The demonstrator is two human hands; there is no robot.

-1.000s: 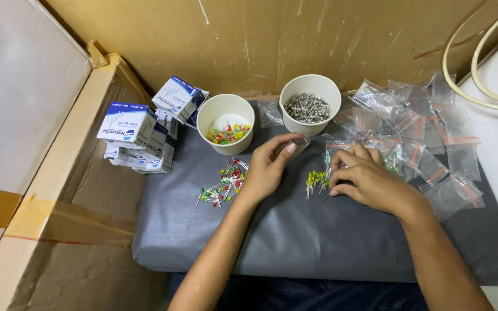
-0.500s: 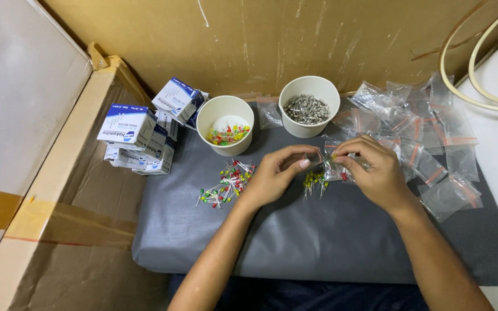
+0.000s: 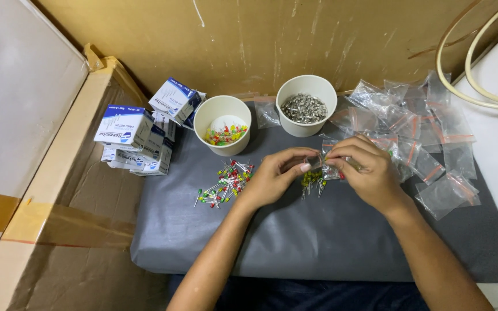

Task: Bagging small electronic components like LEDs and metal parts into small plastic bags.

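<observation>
Both forearms come in from the near edge of the counter (image 3: 318,253), which is covered w/ a dark grey sheet, and the hands meet over its middle. The left hand (image 3: 275,178) and right hand (image 3: 370,175) both pinch one small clear zip bag (image 3: 325,164) – left fingertips on one edge, right fingertips on the other, so each grip is clenched on the bag. It sits between the two grips, lifted just off the sheet; holding it from two sides looks like a way to keep its mouth spread, tho the opening itself is too small to make out.

Just under the grip lies a little cluster of yellow-green LEDs (image 3: 313,183), legs splayed, within easy pinch of either hand. Left of the left grip, a looser scatter of red, green and yellow LEDs (image 3: 226,183) lies on the sheet.

Right of the right grip – a heap of empty clear zip bags (image 3: 427,132) w/ red seal strips, fanned out so one can be pulled at a time.

Beyond the grip stand two white paper cups: one w/ mixed coloured LEDs (image 3: 222,124), one w/ small metal parts (image 3: 306,105), kind unclear. Farther left, blue-and-white cartons (image 3: 139,135) are stacked on a taped cardboard box (image 3: 70,230). A brown wall (image 3: 260,40) backs it all.
</observation>
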